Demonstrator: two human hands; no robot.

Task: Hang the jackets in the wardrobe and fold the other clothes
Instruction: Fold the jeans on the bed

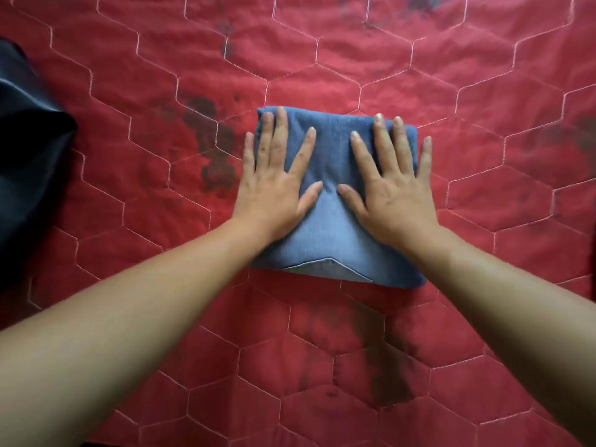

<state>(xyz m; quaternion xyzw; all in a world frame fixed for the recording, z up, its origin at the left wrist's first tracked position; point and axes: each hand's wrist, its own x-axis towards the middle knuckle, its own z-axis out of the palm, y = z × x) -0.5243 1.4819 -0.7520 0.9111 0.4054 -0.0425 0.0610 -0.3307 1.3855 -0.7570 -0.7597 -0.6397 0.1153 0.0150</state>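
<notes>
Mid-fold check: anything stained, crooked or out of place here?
Yes: the red quilted bedspread has dark smudged stains, the biggest just left of the folded denim garment and another nearer the camera. The fold itself lies square under the flat left hand and right hand.

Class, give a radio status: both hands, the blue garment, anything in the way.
Both flat: left hand, right hand press folded blue garment. It lies on red quilt. Far left, dark cloth, clear of it.

Folded garment [335,221]: faded denim blue, paler pocket panel at near edge. Quilted cover [483,156]: red, pale-stitched hexagon pattern, dark blotchy stains. Cloth [29,150], far left: black.
</notes>
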